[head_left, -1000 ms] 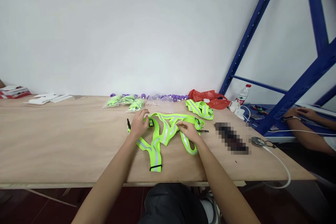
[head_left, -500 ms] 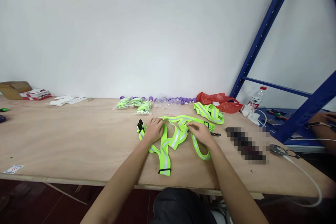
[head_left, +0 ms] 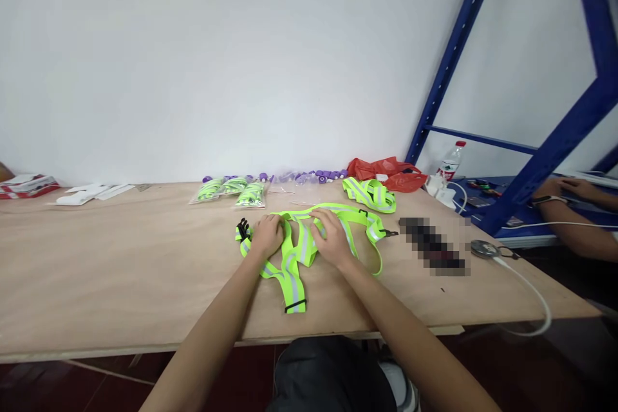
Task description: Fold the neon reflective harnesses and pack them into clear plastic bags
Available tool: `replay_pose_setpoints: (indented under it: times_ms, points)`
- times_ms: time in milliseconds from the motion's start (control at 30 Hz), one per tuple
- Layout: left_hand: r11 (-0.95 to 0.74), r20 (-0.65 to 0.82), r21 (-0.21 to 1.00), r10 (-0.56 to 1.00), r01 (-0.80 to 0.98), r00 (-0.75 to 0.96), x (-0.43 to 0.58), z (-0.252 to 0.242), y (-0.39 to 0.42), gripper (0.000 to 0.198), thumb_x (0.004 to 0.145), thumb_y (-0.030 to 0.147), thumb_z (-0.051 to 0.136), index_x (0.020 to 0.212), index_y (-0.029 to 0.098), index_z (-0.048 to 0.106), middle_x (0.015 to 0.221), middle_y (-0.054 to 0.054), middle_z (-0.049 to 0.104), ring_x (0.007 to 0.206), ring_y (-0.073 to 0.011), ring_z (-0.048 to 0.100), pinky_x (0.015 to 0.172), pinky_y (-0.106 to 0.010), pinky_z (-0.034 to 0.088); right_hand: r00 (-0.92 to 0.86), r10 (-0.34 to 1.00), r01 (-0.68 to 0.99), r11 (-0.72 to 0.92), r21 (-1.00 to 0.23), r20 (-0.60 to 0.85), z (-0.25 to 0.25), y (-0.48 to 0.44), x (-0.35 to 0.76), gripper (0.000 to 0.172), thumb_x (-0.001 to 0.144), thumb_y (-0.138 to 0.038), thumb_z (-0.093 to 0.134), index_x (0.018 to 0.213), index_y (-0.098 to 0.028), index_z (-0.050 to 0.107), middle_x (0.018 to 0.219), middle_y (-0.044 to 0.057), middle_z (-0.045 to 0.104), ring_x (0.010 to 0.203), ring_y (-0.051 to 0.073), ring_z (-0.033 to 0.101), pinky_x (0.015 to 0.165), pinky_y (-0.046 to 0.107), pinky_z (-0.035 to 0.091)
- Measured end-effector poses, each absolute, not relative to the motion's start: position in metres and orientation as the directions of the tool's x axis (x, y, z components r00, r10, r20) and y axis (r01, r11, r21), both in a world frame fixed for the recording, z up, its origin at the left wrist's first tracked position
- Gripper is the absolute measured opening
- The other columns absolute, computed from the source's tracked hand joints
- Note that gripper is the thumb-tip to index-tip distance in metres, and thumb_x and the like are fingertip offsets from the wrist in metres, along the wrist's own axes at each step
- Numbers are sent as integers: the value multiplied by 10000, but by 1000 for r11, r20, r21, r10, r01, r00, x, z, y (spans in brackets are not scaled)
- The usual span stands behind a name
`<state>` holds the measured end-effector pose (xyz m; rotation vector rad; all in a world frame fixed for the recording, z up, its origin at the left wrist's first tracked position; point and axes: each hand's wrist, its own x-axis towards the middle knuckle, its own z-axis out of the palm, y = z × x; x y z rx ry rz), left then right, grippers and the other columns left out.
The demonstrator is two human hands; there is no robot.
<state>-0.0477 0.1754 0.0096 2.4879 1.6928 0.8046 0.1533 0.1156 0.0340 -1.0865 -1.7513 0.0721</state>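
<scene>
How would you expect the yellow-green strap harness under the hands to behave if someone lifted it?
The strap harness would probably droop and tangle, since its narrow bands curve and overlap loosely. It is likely light, being mostly thin webbing. The black buckle at its left end may dangle, looking bulkier than the bands.

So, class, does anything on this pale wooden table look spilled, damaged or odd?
Yes: the dark, elongated object right of the neon-yellow striped webbing harness is pixelated beyond recognition. No spill or damage shows.
</scene>
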Motion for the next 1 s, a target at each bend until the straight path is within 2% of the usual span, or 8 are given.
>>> replay_pose_setpoints:
  times_ms: [133,267,367,633,833,1000]
  points:
    - [-392,414,382,882,837,225,-53,12,175,195,820,134,455,860,221,625,921,-68,708,935,-265,612,774,-356,412,21,759,620,500,-604,650,20,130,169,248,901,-245,483,1080,-224,654,1129,99,667,1108,263,581,990,412,442]
    - [-356,410,484,899,799,152,-60,13,174,193,806,169,455,780,220,639,839,-55,719,808,-247,635,710,-323,416,138,813,602,384,-700,565,8,146,190,216,890,-287,470,934,-225,672,998,85,700,997,259,607,913,399,468]
    - [-359,411,545,902,757,131,-65,14,174,200,799,188,452,748,219,642,786,-43,717,753,-235,634,689,-310,413,161,852,571,330,-751,497,0,153,200,218,873,-325,482,837,-225,672,920,73,714,896,244,626,847,380,490]
    - [-394,417,620,898,679,140,-69,16,172,185,770,221,434,673,206,590,645,-4,627,643,-190,566,628,-284,370,49,922,498,311,-810,385,-5,150,196,187,831,-329,534,881,-234,687,959,39,748,882,228,662,824,354,495]
    - [-370,406,654,908,660,106,-68,15,173,176,765,247,415,636,207,528,623,4,576,632,-179,526,609,-273,351,-17,921,487,347,-801,389,-1,145,192,200,843,-353,527,792,-227,672,892,21,740,828,214,655,789,323,481]
    - [-339,391,673,918,657,73,-68,14,174,202,758,265,420,567,209,456,553,12,494,587,-167,469,573,-270,313,-87,903,527,401,-749,421,3,140,188,189,871,-318,518,805,-229,671,881,24,734,835,212,656,769,307,471]
